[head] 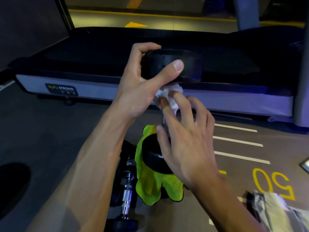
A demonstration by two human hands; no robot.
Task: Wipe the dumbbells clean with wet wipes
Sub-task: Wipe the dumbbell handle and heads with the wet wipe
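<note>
One dumbbell is being held upright over a green cloth, its upper head being gripped by the left hand. A wet wipe is being pressed around the handle by the curled fingers of the right hand. Wiping is judged under way. A second dumbbell is lying beside it on the floor; whether it is cleaned cannot be told.
</note>
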